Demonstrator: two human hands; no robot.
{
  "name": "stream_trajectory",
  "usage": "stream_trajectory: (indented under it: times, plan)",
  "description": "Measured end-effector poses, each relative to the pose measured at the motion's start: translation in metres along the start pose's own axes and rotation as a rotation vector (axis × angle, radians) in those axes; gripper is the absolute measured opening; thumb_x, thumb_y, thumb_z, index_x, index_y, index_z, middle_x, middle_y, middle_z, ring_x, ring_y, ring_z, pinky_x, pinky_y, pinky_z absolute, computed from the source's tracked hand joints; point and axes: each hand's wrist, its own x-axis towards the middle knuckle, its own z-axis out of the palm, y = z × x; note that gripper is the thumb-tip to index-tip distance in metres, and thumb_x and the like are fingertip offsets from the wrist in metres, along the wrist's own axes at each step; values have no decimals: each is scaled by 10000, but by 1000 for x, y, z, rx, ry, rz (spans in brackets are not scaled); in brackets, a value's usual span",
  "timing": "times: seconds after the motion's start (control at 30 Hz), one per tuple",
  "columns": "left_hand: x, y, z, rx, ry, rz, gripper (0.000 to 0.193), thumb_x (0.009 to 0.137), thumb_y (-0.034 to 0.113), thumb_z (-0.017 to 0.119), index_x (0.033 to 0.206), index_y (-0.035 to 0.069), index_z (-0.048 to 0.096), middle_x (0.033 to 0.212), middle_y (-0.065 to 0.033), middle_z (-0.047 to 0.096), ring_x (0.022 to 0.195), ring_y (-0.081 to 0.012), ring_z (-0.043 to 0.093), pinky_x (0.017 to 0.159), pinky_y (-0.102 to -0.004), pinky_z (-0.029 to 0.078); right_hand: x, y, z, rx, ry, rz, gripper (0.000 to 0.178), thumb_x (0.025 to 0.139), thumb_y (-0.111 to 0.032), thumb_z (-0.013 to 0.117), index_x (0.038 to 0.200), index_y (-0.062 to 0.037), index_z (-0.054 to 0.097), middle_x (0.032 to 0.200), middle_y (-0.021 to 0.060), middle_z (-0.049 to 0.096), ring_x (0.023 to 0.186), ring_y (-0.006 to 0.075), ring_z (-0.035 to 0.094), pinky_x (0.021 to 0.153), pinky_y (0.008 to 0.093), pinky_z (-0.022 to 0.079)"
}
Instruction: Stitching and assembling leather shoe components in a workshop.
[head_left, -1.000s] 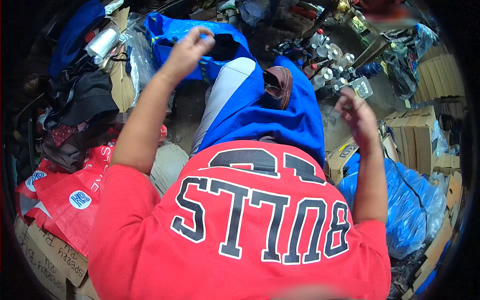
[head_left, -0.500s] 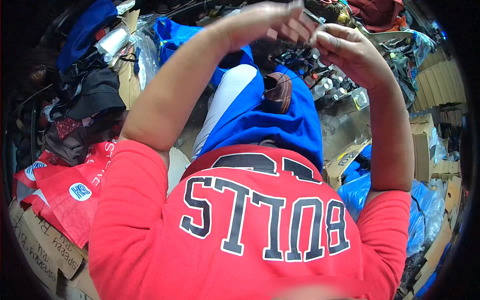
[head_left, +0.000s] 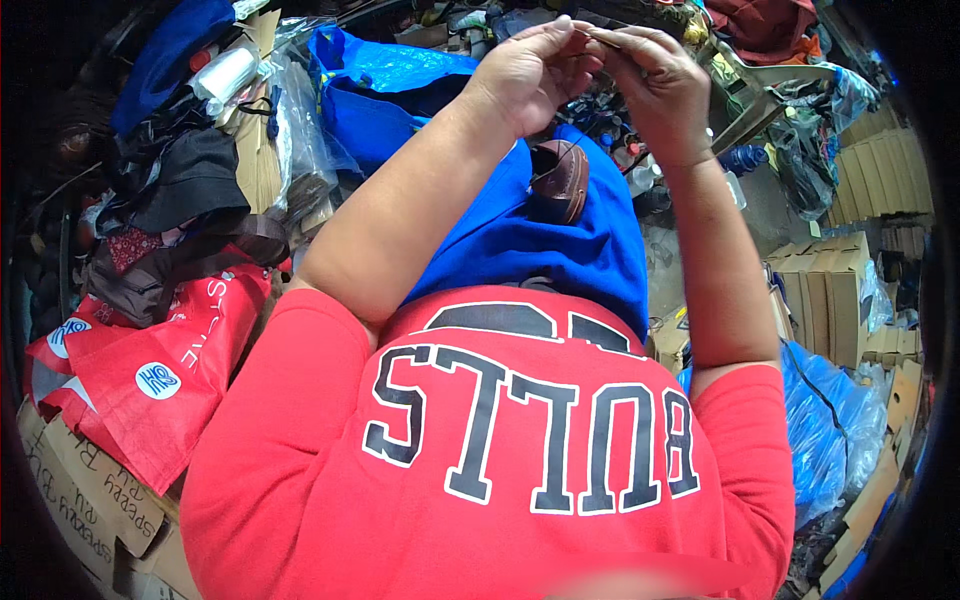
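Both my hands are raised together at the top of the view. My left hand (head_left: 540,75) is closed, thumb up and fingers curled, its tips meeting those of the other hand. My right hand (head_left: 660,85) pinches a thin, dark, narrow piece (head_left: 590,36) at that spot; it is too small to name. What the left fingertips grip, if anything, cannot be made out. Below the hands, a brown leather shoe (head_left: 560,185) rests on blue cloth (head_left: 520,240) across my lap, with a fine dark line like thread near its opening.
Small bottles (head_left: 645,178) stand beyond my lap, partly behind my right wrist. On the left lie a red bag (head_left: 200,370), a black hat (head_left: 190,180) and a blue bag (head_left: 390,80). Cardboard boxes (head_left: 825,290) and blue plastic wrapping (head_left: 810,430) are at the right.
My left hand has turned palm up and its forearm has swung right. My right forearm has moved inward and the hand slightly up. The blue cloth now covers more of my left leg.
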Motion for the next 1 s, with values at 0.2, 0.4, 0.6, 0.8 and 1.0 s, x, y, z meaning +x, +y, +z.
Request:
stream_trajectory:
  times: [0.2,0.4,0.6,0.8,1.0]
  plan:
    - [10,5,-55,-498,347,-42,340,985,291,429,865,-3,550,812,-116,585,810,-273,566,806,-399,471,-48,5,35,910,303,742,218,912,-196,605,936,9,674,886,97,685,871,196,656,837,297,508]
    - [-42,33,-134,-158,260,27,308,1001,308,386,777,112,466,571,4,331,456,-106,297,499,-271,303,-110,23,-35,1793,518,1143,317,964,-290,491,732,-76,526,573,-9,291,545,126,310,767,341,423]
    - [-56,25,-166,353,419,170,274,984,233,459,723,149,451,558,31,347,419,-67,262,405,-229,226,-153,27,-75,1350,415,1322,339,964,-268,486,670,-104,448,558,-32,295,496,109,269,610,300,342]
    - [-63,21,-183,302,758,24,231,984,274,459,801,136,432,568,37,325,430,-67,262,394,-236,240,-164,37,-98,1107,501,1526,324,953,-242,505,660,-110,463,539,-25,332,470,120,281,595,299,376]
    - [-37,15,-72,989,-36,137,296,852,234,679,1080,55,620,952,-30,631,837,-73,570,742,-226,459,-57,13,-98,816,75,970,316,972,-266,456,1076,-33,643,924,32,597,790,106,525,775,277,431]
